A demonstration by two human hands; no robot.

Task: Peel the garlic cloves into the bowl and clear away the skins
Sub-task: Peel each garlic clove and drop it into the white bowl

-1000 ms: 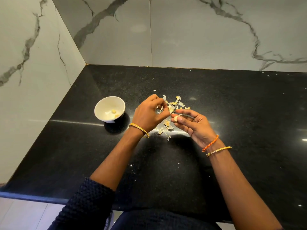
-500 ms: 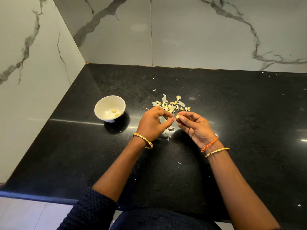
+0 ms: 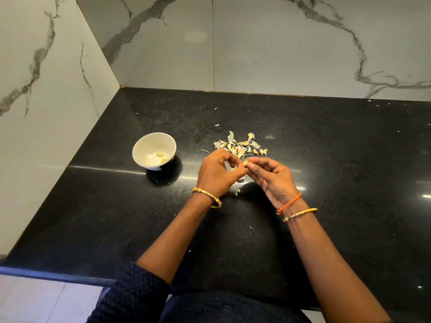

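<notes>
Garlic clove, small and pale (image 3: 245, 162), sits pinched between left hand (image 3: 215, 173) and right hand (image 3: 271, 177), each grip narrow on it, while two peeled cloves lie in the white round bowl (image 3: 154, 150) and papery skins (image 3: 240, 145) litter the black table (image 3: 338, 159), uncleared.

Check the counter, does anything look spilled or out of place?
Only the skins: a loose pile behind the hands, with stray flecks scattered over the counter. That fits the peeling. The bowl stands upright with two cloves inside.
</notes>
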